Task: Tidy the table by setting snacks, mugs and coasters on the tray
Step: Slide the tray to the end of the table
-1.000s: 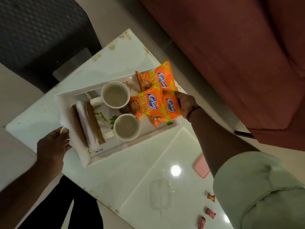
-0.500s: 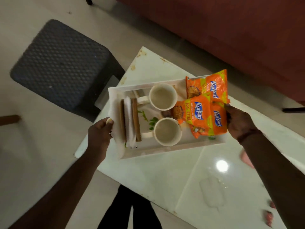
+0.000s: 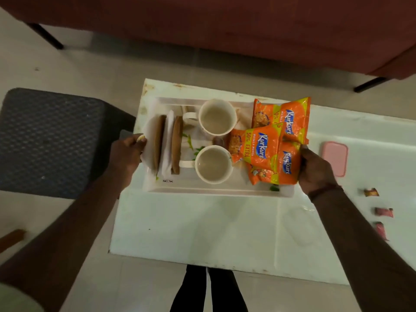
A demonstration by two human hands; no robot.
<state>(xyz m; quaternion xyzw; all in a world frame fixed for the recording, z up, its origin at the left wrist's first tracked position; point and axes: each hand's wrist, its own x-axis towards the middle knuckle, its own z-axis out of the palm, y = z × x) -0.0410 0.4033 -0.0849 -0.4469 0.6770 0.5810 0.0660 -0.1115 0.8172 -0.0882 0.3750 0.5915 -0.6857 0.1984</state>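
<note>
A white tray [image 3: 202, 191] rests at the far left end of the white table [image 3: 202, 226]. On it stand two cream mugs, one at the back [image 3: 217, 117] and one at the front [image 3: 212, 164]. Brown and white coasters [image 3: 167, 144] stand on edge at its left. Three orange snack packets [image 3: 273, 143] lie overlapping at its right. My left hand [image 3: 128, 153] grips the tray's left end. My right hand [image 3: 315, 166] grips the tray's right end, beside the packets.
A pink lid [image 3: 334, 158] and three wrapped candies [image 3: 380, 212] lie on the table to the right. A dark stool [image 3: 51, 140] stands left of the table. A red sofa [image 3: 225, 30] runs behind it. My legs [image 3: 209, 289] are at the table's near edge.
The view has swung round so the tray now lies square in front of me. Both hands stay on the tray's ends; whether the tray itself moved I cannot tell.
</note>
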